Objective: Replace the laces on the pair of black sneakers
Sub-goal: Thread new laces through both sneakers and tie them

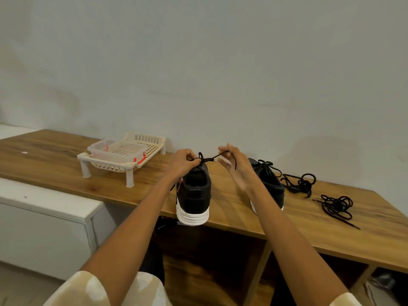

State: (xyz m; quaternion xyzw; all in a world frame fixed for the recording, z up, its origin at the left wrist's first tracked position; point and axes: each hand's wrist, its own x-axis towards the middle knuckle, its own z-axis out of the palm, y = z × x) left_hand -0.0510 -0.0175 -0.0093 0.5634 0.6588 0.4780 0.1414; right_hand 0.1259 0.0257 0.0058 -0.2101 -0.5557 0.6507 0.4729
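A black sneaker with a white sole [193, 196] stands at the front edge of the wooden table [254, 219], heel toward me. My left hand [184, 161] pinches a loop of its black lace [206, 159] at the top of the tongue. My right hand [234, 165] pinches the other end of that lace between thumb and forefinger, pulled to the right, with the tail hanging down past the palm. The second black sneaker [270, 184] stands just right of my right forearm, its lace tied. Two loose black laces lie further right, one bundle [300, 183] by the shoe and one [336, 207] nearer the front edge.
A cream plastic rack [154, 139] on short legs holds a clear tub with red clips [116, 150] at the back left of the table. A white cabinet [44, 208] stands lower on the left. Open shelves lie under the table.
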